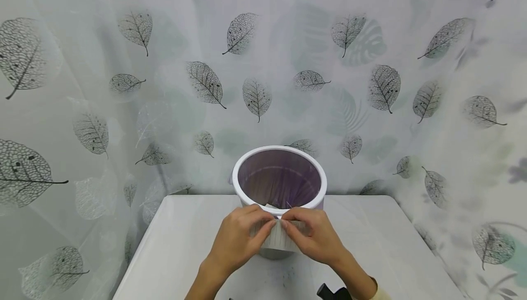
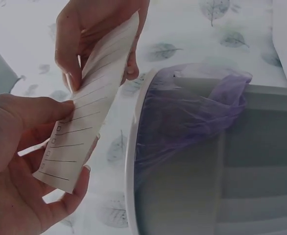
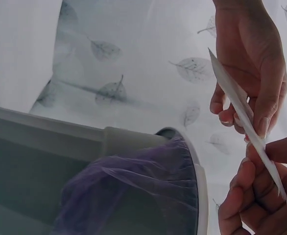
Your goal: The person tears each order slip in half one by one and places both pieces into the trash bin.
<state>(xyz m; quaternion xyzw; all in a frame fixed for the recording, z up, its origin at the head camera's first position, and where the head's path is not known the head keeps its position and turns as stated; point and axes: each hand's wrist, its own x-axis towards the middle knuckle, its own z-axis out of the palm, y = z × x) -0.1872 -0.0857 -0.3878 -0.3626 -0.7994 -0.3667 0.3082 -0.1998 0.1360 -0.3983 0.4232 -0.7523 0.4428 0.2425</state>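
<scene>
A lined slip of paper (image 1: 279, 240) is held up in front of the bin between both hands. My left hand (image 1: 240, 232) pinches it between thumb and index finger near its upper middle edge. My right hand (image 1: 316, 235) pinches it just beside that, so the two thumbs almost meet. In the left wrist view the lined paper (image 2: 87, 115) shows rows of lines and small printed boxes. The right wrist view shows the paper (image 3: 241, 110) nearly edge-on. Behind it stands a grey bin with a white rim (image 1: 239, 172).
A purple bag liner (image 2: 182, 117) is folded over the bin's rim. Something pale lies inside the bin, partly hidden by the rim. The bin stands on a white table (image 1: 197, 227), with a leaf-patterned curtain (image 1: 164, 85) behind. A black object (image 1: 329, 292) lies at the front edge.
</scene>
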